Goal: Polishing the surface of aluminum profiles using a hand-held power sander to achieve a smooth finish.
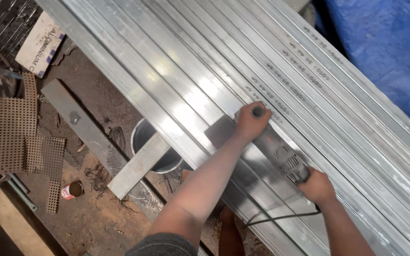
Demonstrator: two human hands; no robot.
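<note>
Aluminium box sections (224, 80) run from 11 to 5 o'clock, and an angle grinder (278, 154) sits on them near centre — left hand (251, 122) wrapped tight round the side handle, right hand (316, 186) closed on the rear body at 4 o'clock. It looks heavyish, rigid and prone to kick, so that two-handed grip seems right. The disc is hidden under the guard, and the cord (281, 218) runs off behind the arm.

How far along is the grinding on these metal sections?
Done: hard to tell, no finished cut or polished patch shows. In hand: left hand grips the side handle and right hand the body of the grinder, on the sections. Left: most of their length looks untouched.
</note>
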